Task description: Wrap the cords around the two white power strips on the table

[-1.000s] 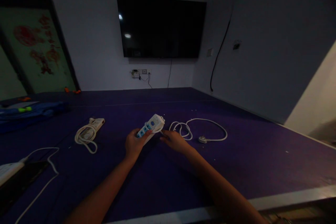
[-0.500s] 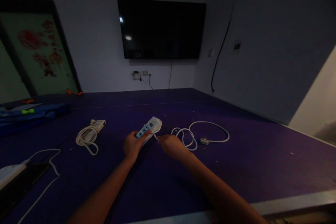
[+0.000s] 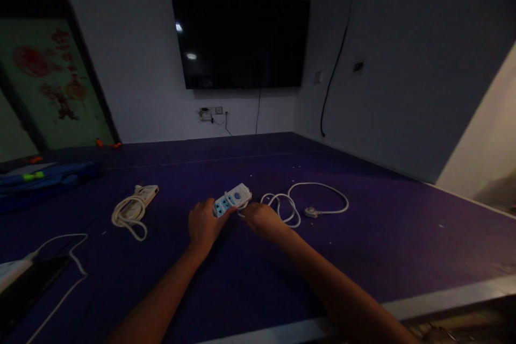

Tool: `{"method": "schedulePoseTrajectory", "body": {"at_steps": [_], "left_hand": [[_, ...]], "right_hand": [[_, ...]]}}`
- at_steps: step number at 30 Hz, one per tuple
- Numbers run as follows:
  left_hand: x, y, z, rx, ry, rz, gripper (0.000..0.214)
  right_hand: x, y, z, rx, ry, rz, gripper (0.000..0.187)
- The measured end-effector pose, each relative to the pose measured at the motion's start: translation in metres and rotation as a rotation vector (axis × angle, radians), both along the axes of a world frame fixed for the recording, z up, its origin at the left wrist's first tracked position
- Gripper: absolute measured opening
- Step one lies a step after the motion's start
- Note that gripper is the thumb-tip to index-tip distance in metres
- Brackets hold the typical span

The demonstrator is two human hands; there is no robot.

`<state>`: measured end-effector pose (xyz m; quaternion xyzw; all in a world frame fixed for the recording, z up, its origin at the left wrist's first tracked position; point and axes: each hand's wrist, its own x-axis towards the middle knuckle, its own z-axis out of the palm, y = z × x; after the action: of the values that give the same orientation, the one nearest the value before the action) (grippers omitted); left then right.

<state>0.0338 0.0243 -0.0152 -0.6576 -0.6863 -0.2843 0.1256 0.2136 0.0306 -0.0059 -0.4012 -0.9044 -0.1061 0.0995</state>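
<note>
My left hand [image 3: 203,224] grips the near left end of a white power strip [image 3: 243,193] with blue sockets, its thumb lying along the side. White cord is looped around the strip's body. Close by on the right, my right hand [image 3: 263,219] is closed on the white power cord [image 3: 291,204] just beside the strip. From there the cord runs in loose loops over the purple surface and ends in a plug [image 3: 311,212]. The fingertips of my right hand are partly hidden behind the hand.
To the left lies another power strip [image 3: 151,193] with its cord [image 3: 124,212] coiled on it. A white device [image 3: 14,274] with a thin cable is at the lower left, near a dark flat object [image 3: 38,285]. Blue cloth [image 3: 64,176] lies farther back. A television [image 3: 242,40] hangs on the wall.
The power strip has turned so its socket face shows more toward me and lies flatter. Both hands stay on strip and cord. The whole view has shifted slightly.
</note>
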Motion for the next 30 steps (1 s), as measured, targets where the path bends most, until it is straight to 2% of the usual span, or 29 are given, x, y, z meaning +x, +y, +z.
{"method": "schedulePoseTrajectory", "body": {"at_steps": [5,8,12,17,22,26,28,30], "left_hand": [[0.000,-0.003,0.001,0.058,0.091,-0.122,0.057],[0.001,-0.005,0.001,0.080,0.133,-0.157,0.066],[0.003,-0.007,0.003,0.070,0.167,-0.103,0.077],[0.003,-0.009,0.007,0.060,0.203,-0.060,0.085],[-0.001,-0.008,0.010,0.061,0.200,-0.041,0.074],[-0.002,-0.007,0.011,0.051,0.161,-0.030,0.074],[-0.002,-0.005,0.010,0.035,0.134,-0.027,0.075],[-0.002,-0.004,0.008,0.015,0.109,-0.019,0.076]], "right_hand": [[0.006,0.001,-0.002,0.102,0.061,0.060,0.022],[0.008,0.002,-0.002,0.143,0.091,0.061,0.021],[0.008,0.002,-0.003,0.167,0.086,0.064,0.016],[0.005,0.003,-0.007,0.179,0.151,0.142,0.016],[0.002,0.001,-0.011,0.151,0.328,0.269,0.027],[0.003,-0.003,-0.005,0.132,0.426,0.338,0.032],[0.011,-0.002,0.001,0.187,0.467,0.281,0.024],[0.025,0.003,0.008,0.284,0.537,0.074,0.024]]}}
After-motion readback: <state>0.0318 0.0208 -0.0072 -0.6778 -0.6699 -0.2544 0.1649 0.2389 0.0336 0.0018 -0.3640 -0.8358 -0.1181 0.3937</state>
